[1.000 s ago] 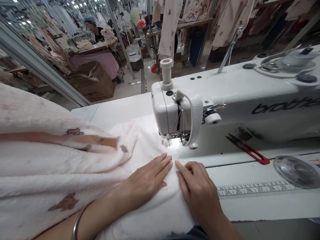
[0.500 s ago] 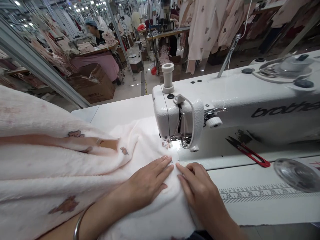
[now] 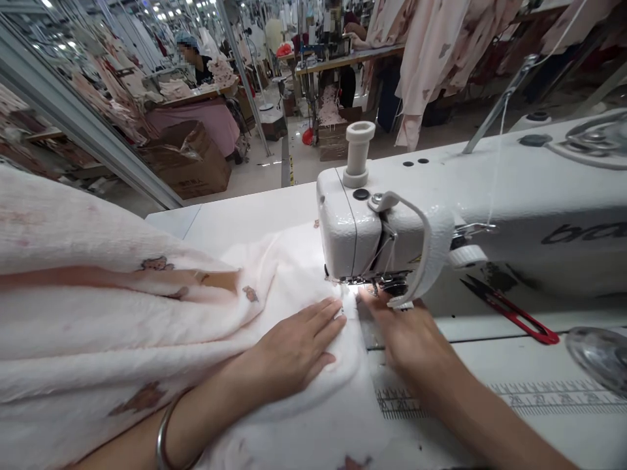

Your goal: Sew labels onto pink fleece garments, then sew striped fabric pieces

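My left hand [image 3: 298, 343] lies flat, fingers stretched, on soft pale pink plush fabric [image 3: 274, 287] printed with small brown bears. Its fingertips rest close to the fabric's right edge, just in front of the sewing machine [image 3: 345, 225]. Beside that edge, my right hand [image 3: 411, 336] reaches in beneath the machine head, close to the lit presser foot [image 3: 375, 288]. Motion blur and the machine's parts hide most of its fingers, so whether it grips anything is unclear. The fabric runs under the head and heaps up in folds on the left.
Red-handled thread snips [image 3: 514, 312] lie on the machine bed to the right. A printed ruler strip [image 3: 519, 398] runs along the table's front, near a clear round dish [image 3: 595, 359]. Behind are a cardboard box [image 3: 196, 163], hanging garments [image 3: 431, 59] and a person [image 3: 196, 62] at another machine.
My right hand has moved forward from the fabric's edge to beneath the machine head. My left hand stays flat on the fabric. The view has shifted, so the machine appears further right.
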{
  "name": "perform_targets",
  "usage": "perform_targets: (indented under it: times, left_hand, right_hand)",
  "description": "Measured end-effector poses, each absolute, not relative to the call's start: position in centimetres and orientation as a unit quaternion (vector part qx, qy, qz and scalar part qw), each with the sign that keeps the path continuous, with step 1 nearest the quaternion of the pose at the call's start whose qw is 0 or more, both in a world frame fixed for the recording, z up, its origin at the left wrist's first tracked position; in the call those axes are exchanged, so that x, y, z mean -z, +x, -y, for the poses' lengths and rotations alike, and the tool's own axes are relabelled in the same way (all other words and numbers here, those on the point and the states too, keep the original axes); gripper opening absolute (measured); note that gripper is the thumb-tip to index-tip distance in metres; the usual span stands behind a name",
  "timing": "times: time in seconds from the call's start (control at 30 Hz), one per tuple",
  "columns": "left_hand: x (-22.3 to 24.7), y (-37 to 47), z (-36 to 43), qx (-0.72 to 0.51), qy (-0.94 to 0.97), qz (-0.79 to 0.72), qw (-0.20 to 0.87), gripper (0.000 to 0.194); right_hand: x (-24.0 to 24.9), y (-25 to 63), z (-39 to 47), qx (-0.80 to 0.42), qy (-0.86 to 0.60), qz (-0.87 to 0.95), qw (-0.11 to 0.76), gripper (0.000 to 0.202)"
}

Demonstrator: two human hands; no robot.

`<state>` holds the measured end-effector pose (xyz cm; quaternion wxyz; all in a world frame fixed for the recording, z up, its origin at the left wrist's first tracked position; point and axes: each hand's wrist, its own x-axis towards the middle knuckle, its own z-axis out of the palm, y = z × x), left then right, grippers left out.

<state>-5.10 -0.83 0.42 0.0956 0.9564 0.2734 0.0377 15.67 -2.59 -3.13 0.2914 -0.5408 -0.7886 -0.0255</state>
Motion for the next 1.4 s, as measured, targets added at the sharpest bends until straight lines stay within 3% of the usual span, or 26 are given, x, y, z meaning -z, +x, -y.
perform_targets:
  times: [0.17, 0.8, 1.17, 1.4]
  left_hand:
    - [-0.3, -5.0, 0.7, -0.034, 0.960, -0.265, 0.083, 0.048]
    - [-0.3, -5.4, -0.8, -0.045, 0.949, -0.292, 0.111, 0.041]
    - [-0.4, -5.3, -1.2, -0.056, 0.949, -0.291, 0.109, 0.038]
    - [0.2, -5.2, -2.6, -0.061, 0.947, -0.301, 0.093, 0.040]
  right_hand:
    - [3.8, 14.0, 6.1, 0.040, -0.561, 0.790, 0.244, 0.048]
    - [4.5, 13.1, 4.4, 0.093, -0.562, 0.772, 0.283, 0.042]
    - [4.8, 13.6, 4.9, 0.071, -0.570, 0.770, 0.276, 0.047]
    - [4.5, 13.8, 4.7, 0.007, -0.593, 0.773, 0.227, 0.055]
